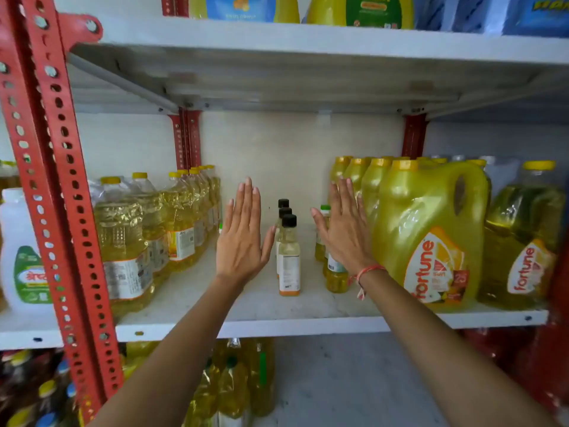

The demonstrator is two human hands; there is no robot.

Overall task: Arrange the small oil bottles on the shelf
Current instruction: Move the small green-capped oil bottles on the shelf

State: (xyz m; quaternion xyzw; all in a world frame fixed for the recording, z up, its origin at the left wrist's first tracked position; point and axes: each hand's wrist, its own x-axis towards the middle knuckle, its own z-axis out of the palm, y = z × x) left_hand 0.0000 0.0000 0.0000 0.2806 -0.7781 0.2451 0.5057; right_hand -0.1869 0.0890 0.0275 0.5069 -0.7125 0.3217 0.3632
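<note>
**Hand Position Relative to the Bottle Row**

Two bare forearms reached in over the white shelf (191, 291). The left hand (241, 238) and right hand (345, 232) were flat, fingers pressed together, holding nothing. The upright black-capped clear small oil bottles (288, 257) stood between them in a front-to-back row, nearer the left thumb.

Small oil bottles (288, 257) pale yellow, black caps, orange-based white labels; jug (428, 235) at 3 o'clock yellow; upright (52, 167) red.
</note>
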